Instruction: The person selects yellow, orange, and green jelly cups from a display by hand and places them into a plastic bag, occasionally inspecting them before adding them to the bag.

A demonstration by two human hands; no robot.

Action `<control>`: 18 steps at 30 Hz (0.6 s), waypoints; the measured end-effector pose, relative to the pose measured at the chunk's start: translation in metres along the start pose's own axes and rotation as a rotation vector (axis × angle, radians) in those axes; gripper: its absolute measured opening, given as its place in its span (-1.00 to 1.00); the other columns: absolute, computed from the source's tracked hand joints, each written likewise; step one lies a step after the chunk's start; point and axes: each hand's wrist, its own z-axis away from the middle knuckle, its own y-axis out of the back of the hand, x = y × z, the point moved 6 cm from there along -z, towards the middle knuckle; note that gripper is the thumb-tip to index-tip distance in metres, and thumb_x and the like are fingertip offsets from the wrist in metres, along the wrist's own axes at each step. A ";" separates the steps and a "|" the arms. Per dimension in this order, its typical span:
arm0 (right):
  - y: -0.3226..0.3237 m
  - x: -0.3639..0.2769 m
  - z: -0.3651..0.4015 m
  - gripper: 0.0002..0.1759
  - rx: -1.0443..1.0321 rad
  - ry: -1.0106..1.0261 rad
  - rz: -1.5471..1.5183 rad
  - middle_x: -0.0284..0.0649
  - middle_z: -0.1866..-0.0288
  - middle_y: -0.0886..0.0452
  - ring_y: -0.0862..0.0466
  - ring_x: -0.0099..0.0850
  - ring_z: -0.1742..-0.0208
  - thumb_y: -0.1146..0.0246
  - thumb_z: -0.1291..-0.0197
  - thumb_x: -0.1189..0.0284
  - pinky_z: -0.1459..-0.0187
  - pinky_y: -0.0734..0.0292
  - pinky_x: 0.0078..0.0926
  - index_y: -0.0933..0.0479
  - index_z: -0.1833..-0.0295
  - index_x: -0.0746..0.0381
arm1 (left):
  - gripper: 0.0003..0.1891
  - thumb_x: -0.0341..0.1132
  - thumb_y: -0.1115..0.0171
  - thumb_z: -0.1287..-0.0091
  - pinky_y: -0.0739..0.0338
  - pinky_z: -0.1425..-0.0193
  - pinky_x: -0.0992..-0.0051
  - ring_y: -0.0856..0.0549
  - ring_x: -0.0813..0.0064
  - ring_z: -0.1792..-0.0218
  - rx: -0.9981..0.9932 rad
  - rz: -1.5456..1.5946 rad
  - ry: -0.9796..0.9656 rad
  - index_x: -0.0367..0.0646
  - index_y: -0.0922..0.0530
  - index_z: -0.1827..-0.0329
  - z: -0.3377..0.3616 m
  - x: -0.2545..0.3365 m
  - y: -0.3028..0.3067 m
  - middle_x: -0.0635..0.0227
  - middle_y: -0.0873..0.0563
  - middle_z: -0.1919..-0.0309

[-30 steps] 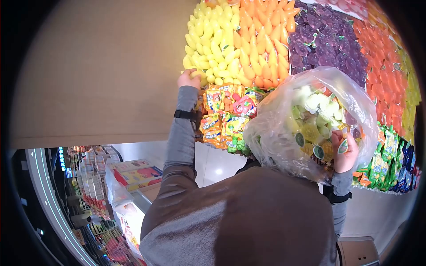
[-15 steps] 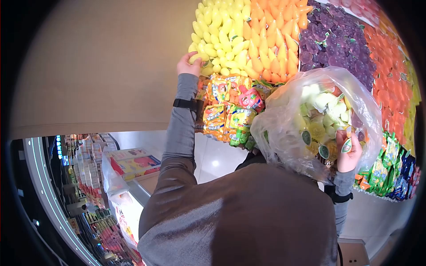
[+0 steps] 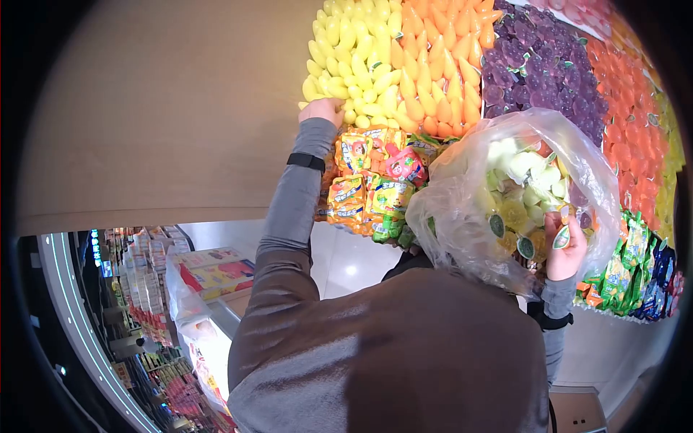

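My left hand [image 3: 322, 110] is at the lower left edge of the pile of yellow banana-shaped candies [image 3: 361, 50]. Its fingers curl downward and are partly hidden; a yellow tip shows beside the palm. On the right, my right hand [image 3: 566, 249] is closed at the near side of a clear plastic bag [image 3: 451, 191], fingers bent by a green leaf-shaped label [image 3: 561, 237]. Its exact hold is hard to see. Inside the bag are pale green candies [image 3: 530, 169] and yellow round ones [image 3: 514, 214], some with leaf labels.
Orange pointed candies [image 3: 440, 68], purple candies [image 3: 541, 72] and red-orange ones [image 3: 632, 144] fill the sloping display. Colourful wrapped packets [image 3: 368, 173] line its near edge, with green packets [image 3: 624, 267] at the right. A beige panel [image 3: 159, 108] stands on the left.
My left hand has shifted slightly right and turned over the yellow pile; the yellow candy seen in its fingers before is now mostly hidden. My right hand and the bag have hardly moved.
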 end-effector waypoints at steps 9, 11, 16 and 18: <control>0.000 0.002 0.001 -0.90 -0.009 -0.016 -0.020 -0.35 0.36 -0.63 -0.55 -0.67 0.28 -0.26 -0.10 0.67 0.19 -0.44 -0.66 -0.54 0.24 0.32 | -0.76 -0.08 -0.21 -0.16 -0.59 0.13 0.26 -0.71 0.24 0.22 0.007 -0.095 -0.057 0.21 -0.68 0.13 -0.011 0.011 -0.009 0.28 -0.74 0.30; 0.001 0.005 0.000 -0.90 0.011 -0.009 0.013 -0.35 0.39 -0.63 -0.54 -0.68 0.30 -0.28 -0.09 0.66 0.23 -0.43 -0.67 -0.55 0.26 0.32 | -0.80 -0.16 -0.17 -0.17 -0.59 0.17 0.24 -0.71 0.20 0.25 0.051 -0.124 -0.080 0.14 -0.68 0.20 -0.008 0.017 -0.005 0.22 -0.73 0.33; 0.003 -0.010 0.001 -0.89 0.006 0.050 0.108 -0.31 0.39 -0.64 -0.57 -0.63 0.33 -0.30 -0.06 0.66 0.25 -0.46 -0.65 -0.54 0.28 0.30 | -0.81 -0.18 -0.21 -0.11 -0.59 0.17 0.23 -0.71 0.17 0.27 0.184 -0.032 0.005 0.05 -0.70 0.27 0.007 0.008 0.030 0.21 -0.73 0.37; 0.003 -0.014 0.000 -0.88 -0.014 0.045 0.129 -0.29 0.39 -0.65 -0.60 -0.60 0.34 -0.30 -0.06 0.67 0.25 -0.47 -0.63 -0.53 0.28 0.30 | -0.81 -0.18 -0.24 -0.09 -0.60 0.14 0.26 -0.72 0.19 0.26 0.155 -0.004 0.053 0.06 -0.71 0.27 0.004 -0.001 0.047 0.21 -0.73 0.36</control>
